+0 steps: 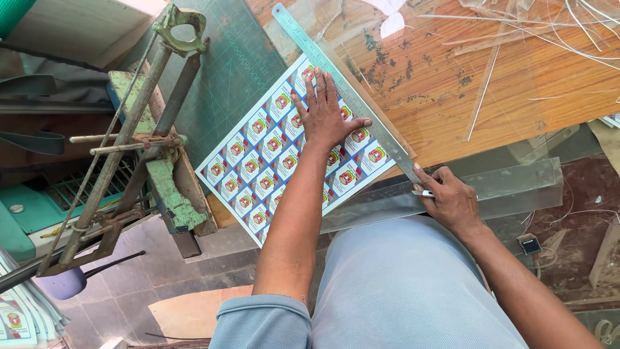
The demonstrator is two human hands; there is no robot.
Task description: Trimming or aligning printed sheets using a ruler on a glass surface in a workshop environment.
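Your right hand (pixel 454 201) pinched a small blade (pixel 423 192) at the steel ruler (pixel 352 90)'s near end; your left hand (pixel 327 116) lay flat — fingers spread — on the sticker sheet (pixel 258 168) on the desk (pixel 452 84). Any ruler slip risked a crooked cut.

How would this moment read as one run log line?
left hand: flat on sheet | right hand: holds knife at ruler end | surface: table

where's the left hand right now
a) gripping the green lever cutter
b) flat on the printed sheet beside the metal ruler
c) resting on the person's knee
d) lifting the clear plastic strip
b: the left hand lies spread flat on the printed sheet, pressing beside the metal ruler.
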